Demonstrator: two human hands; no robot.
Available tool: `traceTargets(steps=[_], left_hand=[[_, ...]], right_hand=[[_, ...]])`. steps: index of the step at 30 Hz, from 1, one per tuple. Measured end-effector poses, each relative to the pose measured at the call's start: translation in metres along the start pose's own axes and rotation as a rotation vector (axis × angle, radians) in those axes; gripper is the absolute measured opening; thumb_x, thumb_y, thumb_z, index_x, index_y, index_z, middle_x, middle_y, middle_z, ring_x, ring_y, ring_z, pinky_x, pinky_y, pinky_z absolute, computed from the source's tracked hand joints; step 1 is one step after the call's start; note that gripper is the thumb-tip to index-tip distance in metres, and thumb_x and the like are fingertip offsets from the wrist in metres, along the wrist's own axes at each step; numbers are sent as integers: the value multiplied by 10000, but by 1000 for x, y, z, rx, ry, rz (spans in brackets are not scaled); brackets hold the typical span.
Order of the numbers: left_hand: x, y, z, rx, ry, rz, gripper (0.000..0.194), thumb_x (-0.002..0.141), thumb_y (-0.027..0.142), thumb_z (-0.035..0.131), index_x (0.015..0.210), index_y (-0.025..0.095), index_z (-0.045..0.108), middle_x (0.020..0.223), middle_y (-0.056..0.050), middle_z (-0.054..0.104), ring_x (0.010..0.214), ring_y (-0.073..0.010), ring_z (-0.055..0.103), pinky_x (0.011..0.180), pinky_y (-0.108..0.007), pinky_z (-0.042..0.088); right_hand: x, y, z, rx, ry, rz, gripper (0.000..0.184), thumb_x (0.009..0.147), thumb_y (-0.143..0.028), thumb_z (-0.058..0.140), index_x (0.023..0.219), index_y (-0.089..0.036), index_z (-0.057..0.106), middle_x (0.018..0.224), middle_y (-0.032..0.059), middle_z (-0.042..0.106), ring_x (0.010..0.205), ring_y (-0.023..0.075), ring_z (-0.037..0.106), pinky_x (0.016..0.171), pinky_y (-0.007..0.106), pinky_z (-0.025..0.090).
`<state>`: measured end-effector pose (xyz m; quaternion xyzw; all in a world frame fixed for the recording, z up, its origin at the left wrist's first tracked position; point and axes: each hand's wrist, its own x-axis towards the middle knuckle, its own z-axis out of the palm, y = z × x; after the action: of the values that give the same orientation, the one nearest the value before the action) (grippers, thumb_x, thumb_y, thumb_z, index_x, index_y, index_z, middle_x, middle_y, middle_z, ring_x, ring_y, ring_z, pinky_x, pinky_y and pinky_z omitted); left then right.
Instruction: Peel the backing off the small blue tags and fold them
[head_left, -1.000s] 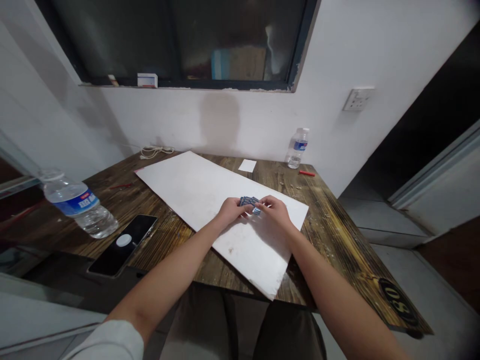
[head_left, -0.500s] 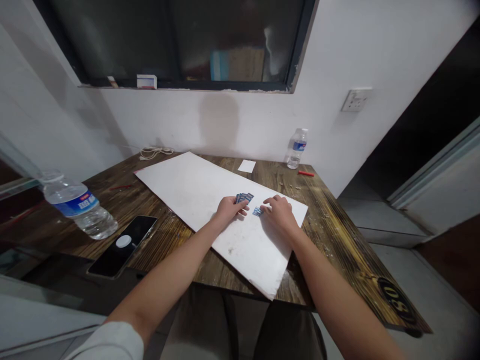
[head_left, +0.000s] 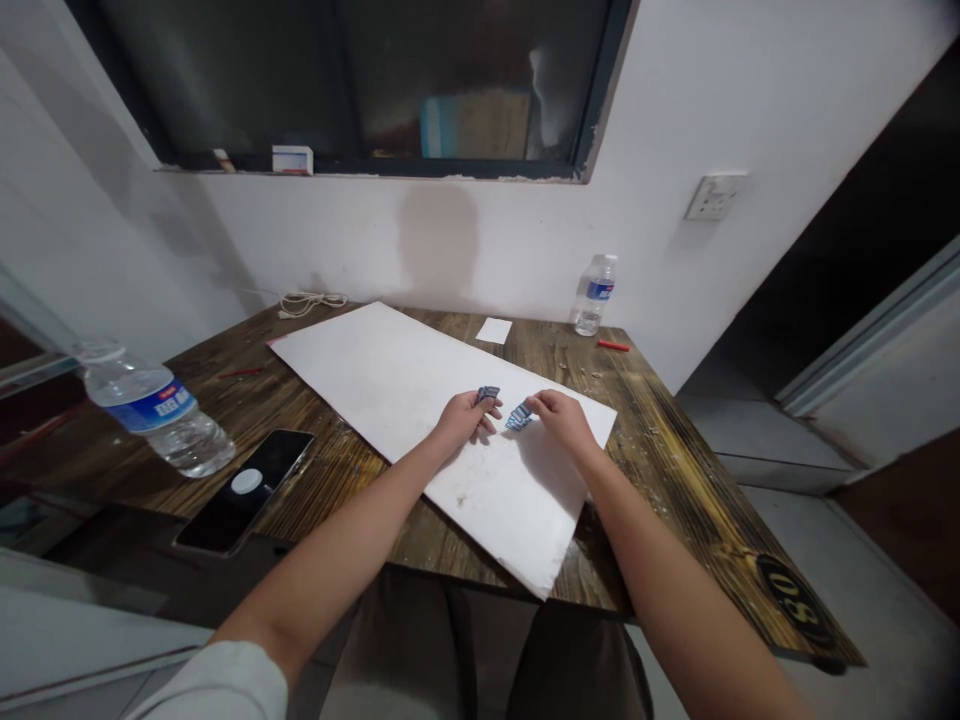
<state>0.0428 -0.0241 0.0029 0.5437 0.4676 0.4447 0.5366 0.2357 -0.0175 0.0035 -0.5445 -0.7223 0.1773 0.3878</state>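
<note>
My left hand (head_left: 463, 420) and my right hand (head_left: 562, 420) rest over a large white board (head_left: 375, 370) lying on a dark wooden table (head_left: 660, 470). A small bunch of blue-and-white cards (head_left: 487, 395) sits at my left fingertips. A second fanned bunch of blue-and-white cards (head_left: 518, 417) touches my right fingertips. Both bunches are small, and their printing is too small to read. A narrow gap separates the two hands.
A large water bottle (head_left: 154, 412) lies on the table's left, near a black phone (head_left: 244, 490). At the back stand a small water bottle (head_left: 595, 296), a white paper square (head_left: 493, 330), a red marker (head_left: 613, 345) and a coiled white cable (head_left: 311, 303).
My hands came together over one bunch of cards, then moved apart with the cards in two groups. Now each group sits at a hand's fingertips, and the right group is fanned wider.
</note>
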Motion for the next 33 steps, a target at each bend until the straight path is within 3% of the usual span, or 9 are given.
traceTargets(steps=[3,5,9,13,17,24,27,30,33], left_hand=[[2,0,-1,-40,40,3,253,895,341,520,948,112,615,830,-61,675,471,-65,588,343,-164,312],[2,1,-1,-37,28,-14,255,888,338,531,948,106,618,833,-71,685,481,-70,598,352,-164,316],[-3,3,1,32,-28,-38,279,816,365,640,906,101,658,837,-97,713,488,-85,606,365,-169,310],[-7,3,3,72,-103,-29,333,724,418,734,818,103,683,812,-99,721,508,-95,604,425,-184,377],[-7,1,3,67,-133,-34,296,712,377,754,816,108,682,799,-92,720,526,-99,608,481,-203,443],[-5,7,2,66,-70,23,257,772,359,701,814,110,654,812,-102,728,536,-107,631,437,-185,415],[-4,10,0,71,15,24,231,779,330,691,787,104,642,818,-109,728,531,-105,633,430,-180,408],[-4,11,-1,63,77,-2,228,784,329,678,789,104,643,832,-114,728,521,-107,626,397,-180,388],[-5,11,-1,71,89,-22,247,777,350,681,795,105,650,814,-113,727,500,-103,609,378,-181,374]], right_hand=[[-2,2,-1,-243,24,2,284,869,-346,496,731,-209,704,825,90,667,808,221,538,680,321,338],[-4,-1,-1,-282,62,9,268,885,-352,495,831,-220,722,924,100,665,906,248,530,728,342,339],[-4,-10,-2,-76,71,-87,280,882,-421,517,918,-219,707,908,81,649,891,231,539,764,339,375],[-5,-18,-2,103,27,-170,304,827,-499,580,790,-215,683,810,58,635,749,192,536,691,314,400],[-7,-21,1,150,28,-160,339,806,-518,593,662,-215,638,735,46,625,697,182,526,665,315,396],[-2,-11,-5,214,155,-31,284,797,-465,569,716,-206,655,706,29,632,636,171,512,619,298,381],[1,-4,-9,91,100,22,269,812,-408,529,712,-205,673,727,36,648,655,177,521,624,298,369],[-2,1,-10,-212,7,4,263,818,-330,527,644,-203,679,769,76,662,755,214,541,672,325,349],[-6,0,-10,-460,-6,-10,283,831,-339,561,630,-189,691,792,128,657,806,250,539,699,358,328]])
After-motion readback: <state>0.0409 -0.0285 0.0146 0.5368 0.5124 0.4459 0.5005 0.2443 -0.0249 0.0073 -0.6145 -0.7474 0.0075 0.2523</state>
